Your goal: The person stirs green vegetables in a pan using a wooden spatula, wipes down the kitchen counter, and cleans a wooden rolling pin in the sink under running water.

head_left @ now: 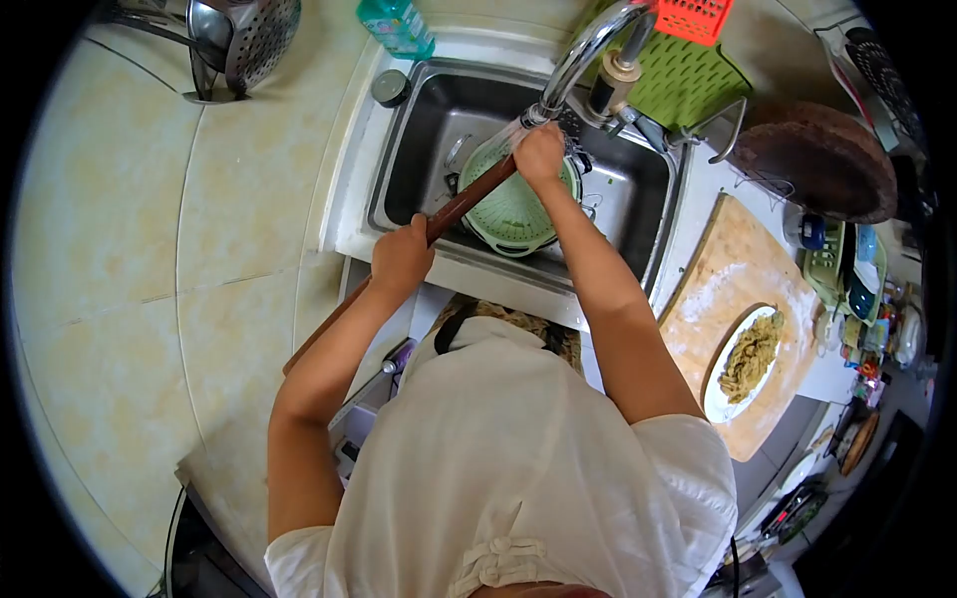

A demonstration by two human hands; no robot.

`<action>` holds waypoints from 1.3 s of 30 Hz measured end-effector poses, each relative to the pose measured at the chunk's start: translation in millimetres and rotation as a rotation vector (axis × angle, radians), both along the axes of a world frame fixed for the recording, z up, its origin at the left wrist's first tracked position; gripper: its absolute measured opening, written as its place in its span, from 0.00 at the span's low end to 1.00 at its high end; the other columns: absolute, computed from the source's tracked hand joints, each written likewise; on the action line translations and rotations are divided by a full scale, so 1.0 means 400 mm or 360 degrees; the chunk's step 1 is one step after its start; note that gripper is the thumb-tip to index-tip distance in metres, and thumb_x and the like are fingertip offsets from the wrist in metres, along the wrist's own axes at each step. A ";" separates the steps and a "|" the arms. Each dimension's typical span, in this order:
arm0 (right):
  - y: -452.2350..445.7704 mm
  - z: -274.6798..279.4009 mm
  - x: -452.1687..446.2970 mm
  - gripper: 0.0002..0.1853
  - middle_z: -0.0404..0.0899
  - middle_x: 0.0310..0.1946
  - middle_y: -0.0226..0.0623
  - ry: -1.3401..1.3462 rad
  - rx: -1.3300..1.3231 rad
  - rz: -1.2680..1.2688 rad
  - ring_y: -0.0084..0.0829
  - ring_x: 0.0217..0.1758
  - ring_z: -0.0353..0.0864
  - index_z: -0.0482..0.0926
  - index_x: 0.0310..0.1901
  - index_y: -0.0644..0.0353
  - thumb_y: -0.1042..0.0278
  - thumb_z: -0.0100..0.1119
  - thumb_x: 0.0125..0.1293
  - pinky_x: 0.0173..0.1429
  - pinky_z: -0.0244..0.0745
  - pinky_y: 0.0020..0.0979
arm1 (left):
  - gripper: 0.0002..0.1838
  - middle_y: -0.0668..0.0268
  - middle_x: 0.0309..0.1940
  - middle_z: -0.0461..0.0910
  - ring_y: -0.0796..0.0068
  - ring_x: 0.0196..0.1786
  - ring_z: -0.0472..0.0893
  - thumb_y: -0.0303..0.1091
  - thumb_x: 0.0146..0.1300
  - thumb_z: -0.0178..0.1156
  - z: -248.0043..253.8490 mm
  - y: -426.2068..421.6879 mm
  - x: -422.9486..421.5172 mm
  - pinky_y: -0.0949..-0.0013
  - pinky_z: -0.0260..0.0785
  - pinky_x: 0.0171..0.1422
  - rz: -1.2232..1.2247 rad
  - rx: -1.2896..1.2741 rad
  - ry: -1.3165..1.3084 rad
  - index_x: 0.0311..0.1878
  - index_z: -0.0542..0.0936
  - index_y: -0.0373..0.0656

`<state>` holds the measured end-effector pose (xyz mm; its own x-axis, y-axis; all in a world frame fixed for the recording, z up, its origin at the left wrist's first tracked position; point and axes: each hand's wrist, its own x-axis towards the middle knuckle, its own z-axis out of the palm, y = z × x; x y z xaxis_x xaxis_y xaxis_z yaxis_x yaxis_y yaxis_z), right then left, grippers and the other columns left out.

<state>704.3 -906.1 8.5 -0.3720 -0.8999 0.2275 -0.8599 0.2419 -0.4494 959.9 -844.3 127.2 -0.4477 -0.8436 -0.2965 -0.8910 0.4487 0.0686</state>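
A long dark-brown wooden rod (473,195) slants across the near left part of the sink. My left hand (402,257) is wrapped round its middle, just outside the sink's near edge. Under the running faucet (576,62), my right hand (539,152) is closed at the rod's upper end; what its fingers grip there is partly hidden. Water falls beside this hand. Below the rod, a light green colander (511,211) sits in the metal sink (638,214), with a pot handle showing at its side.
Right of the sink, a floured wooden board (698,299) bears a white oval plate (714,397) of food. A green bottle (397,28) and a round lid (390,88) stand at the sink's back left. A dark round board (817,164) leans at the right.
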 end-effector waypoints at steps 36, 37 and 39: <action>0.045 0.050 0.063 0.11 0.79 0.23 0.36 0.0278 -0.0280 0.0911 0.40 0.31 0.79 0.79 0.23 0.56 0.60 0.55 0.59 0.39 0.73 0.39 | 0.13 0.58 0.28 0.80 0.56 0.29 0.83 0.33 0.57 0.63 -0.010 -0.015 0.005 0.56 0.76 0.31 -0.0071 -0.0317 0.0021 0.39 0.69 0.44; 0.056 0.060 0.107 0.11 0.79 0.23 0.36 -0.0085 -0.0479 0.1050 0.39 0.30 0.79 0.79 0.23 0.56 0.61 0.55 0.59 0.40 0.73 0.39 | 0.13 0.58 0.28 0.80 0.55 0.29 0.83 0.33 0.56 0.63 -0.017 -0.017 -0.005 0.56 0.77 0.32 -0.0053 -0.0302 0.0016 0.39 0.69 0.44; 0.074 0.103 0.159 0.11 0.79 0.23 0.35 -0.0087 -0.0611 0.1064 0.38 0.29 0.78 0.78 0.23 0.55 0.62 0.55 0.59 0.40 0.72 0.38 | 0.13 0.58 0.28 0.80 0.55 0.30 0.84 0.33 0.56 0.64 -0.036 -0.026 -0.026 0.56 0.77 0.32 -0.0025 -0.0282 0.0010 0.39 0.69 0.43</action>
